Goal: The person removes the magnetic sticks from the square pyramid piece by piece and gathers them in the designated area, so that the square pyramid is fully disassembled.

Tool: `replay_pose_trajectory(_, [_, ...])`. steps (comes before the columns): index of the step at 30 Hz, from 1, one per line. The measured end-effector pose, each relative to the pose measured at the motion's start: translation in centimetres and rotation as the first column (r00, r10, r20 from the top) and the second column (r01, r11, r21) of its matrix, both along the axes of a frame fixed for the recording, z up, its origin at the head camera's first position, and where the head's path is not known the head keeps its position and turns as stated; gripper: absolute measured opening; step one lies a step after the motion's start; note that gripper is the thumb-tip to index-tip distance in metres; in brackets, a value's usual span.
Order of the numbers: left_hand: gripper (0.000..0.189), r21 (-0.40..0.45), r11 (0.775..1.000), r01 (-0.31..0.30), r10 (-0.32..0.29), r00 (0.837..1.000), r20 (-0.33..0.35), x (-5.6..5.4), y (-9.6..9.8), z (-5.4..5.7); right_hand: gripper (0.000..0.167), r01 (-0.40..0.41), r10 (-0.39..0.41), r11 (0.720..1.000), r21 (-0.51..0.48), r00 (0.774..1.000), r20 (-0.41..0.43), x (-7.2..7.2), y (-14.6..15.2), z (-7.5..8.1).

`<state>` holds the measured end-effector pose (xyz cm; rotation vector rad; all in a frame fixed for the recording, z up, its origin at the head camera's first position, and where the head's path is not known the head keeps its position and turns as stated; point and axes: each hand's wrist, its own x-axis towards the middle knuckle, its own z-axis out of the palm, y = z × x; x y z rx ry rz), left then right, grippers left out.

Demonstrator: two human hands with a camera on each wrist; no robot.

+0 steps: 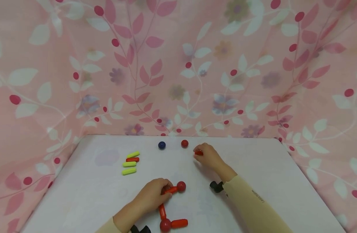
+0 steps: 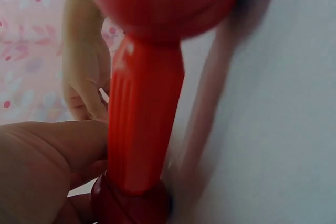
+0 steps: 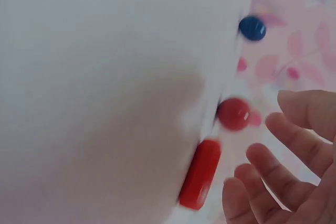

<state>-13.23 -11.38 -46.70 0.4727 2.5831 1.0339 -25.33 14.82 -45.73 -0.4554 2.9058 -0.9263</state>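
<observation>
My left hand (image 1: pixel 151 194) grips a joined frame of red rods and balls near one corner. One rod (image 2: pixel 146 114) of it runs to a red ball (image 1: pixel 181 186); the ball at its other end (image 2: pixel 128 203) shows only in the left wrist view. A second rod (image 1: pixel 162 211) leads down to another red ball (image 1: pixel 165 225), from which a third rod (image 1: pixel 179 223) sticks out to the right. My right hand (image 1: pixel 210 157), fingers spread and bent a little, is beside a loose red rod (image 3: pixel 200 174) lying on the table, with a gap between them in the right wrist view.
Near the far edge of the white table (image 1: pixel 239 145) sit a dark blue ball (image 1: pixel 162 145) and a red ball (image 1: pixel 184 143). Several yellow-green rods (image 1: pixel 129 164) and one red rod (image 1: pixel 132 159) lie at the left. Flowered pink cloth (image 1: pixel 178 81) hangs behind.
</observation>
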Motion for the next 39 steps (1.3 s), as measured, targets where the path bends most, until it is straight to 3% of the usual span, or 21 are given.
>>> replay_pose_trajectory(5, [0.022, -0.013, 0.999, 0.046, -0.047, 0.994, -0.094, -0.7, 0.0, -0.3, 0.013, -0.141, 0.143, 0.99, -0.03, 0.989, 0.041, 2.9, -1.3, 0.3])
replay_pose_trajectory(8, [0.022, -0.007, 0.997, 0.071, -0.071, 0.991, -0.115, -0.9, 0.0, -0.5, 0.01, -0.218, 0.22, 0.975, -0.036, 0.972, 0.083, 4.2, -1.6, 0.1])
replay_pose_trajectory(13, [0.021, 0.003, 0.995, 0.104, -0.102, 0.986, -0.133, -1.3, 0.2, -0.4, 0.006, -0.31, 0.326, 0.945, -0.106, 0.922, 0.207, 5.6, -1.8, 0.2])
replay_pose_trajectory(18, [0.021, 0.007, 0.993, 0.119, -0.117, 0.984, -0.133, -1.5, 0.5, -0.3, 0.009, -0.336, 0.358, 0.934, -0.125, 0.871, 0.336, 6.7, -1.8, 0.2])
replay_pose_trajectory(23, [0.017, 0.022, 0.994, 0.106, -0.103, 0.989, -0.11, -1.8, 0.8, -0.3, 0.019, -0.351, 0.355, 0.933, -0.075, 0.874, 0.333, 7.2, -1.9, 0.0])
replay_pose_trajectory(33, [0.01, 0.063, 0.994, 0.093, -0.091, 0.995, -0.032, -1.8, 1.1, -0.6, 0.019, -0.369, 0.367, 0.928, -0.056, 0.871, 0.328, 7.2, -1.7, -0.4])
replay_pose_trajectory(39, [0.011, 0.057, 0.997, 0.045, -0.045, 0.999, -0.01, -1.8, 0.3, -0.5, 0.015, -0.341, 0.343, 0.938, -0.066, 0.877, 0.336, 5.8, 0.1, 0.0])
